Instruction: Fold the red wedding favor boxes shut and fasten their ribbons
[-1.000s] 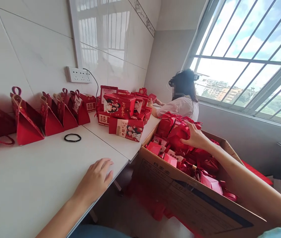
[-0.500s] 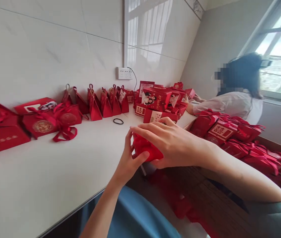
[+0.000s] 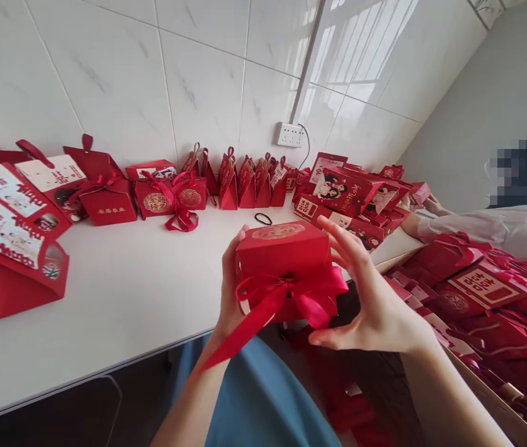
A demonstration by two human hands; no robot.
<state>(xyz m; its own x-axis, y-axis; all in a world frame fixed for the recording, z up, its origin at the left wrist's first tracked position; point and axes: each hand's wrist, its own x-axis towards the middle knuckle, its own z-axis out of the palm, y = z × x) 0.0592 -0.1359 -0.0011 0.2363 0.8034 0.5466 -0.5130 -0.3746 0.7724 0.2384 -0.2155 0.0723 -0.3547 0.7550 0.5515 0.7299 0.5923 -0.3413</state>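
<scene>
A red gift box (image 3: 286, 254) with a gold emblem on its top is held up in front of me, just past the table's near edge. A shiny red ribbon bow (image 3: 288, 288) is tied on the side facing me, one long tail hanging down to the left. My left hand (image 3: 231, 292) grips the box from its left side, its fingers partly hidden behind it. At the right side, my right hand (image 3: 360, 298) is spread around the box, thumb and index finger apart from it. Whether its other fingers touch the box is hard to see.
Red gift boxes (image 3: 107, 202) and peaked handled boxes (image 3: 228, 180) line the wall on the white table (image 3: 151, 285). A black hair tie (image 3: 263, 218) lies behind my hands. More boxes fill a carton (image 3: 491, 379) at right, near a co-worker's sleeve (image 3: 491, 233).
My view has swung left and down. The red box, earlier mostly covered by my hands, now shows its top and bow. My right hand has moved from over it to its right side and spread.
</scene>
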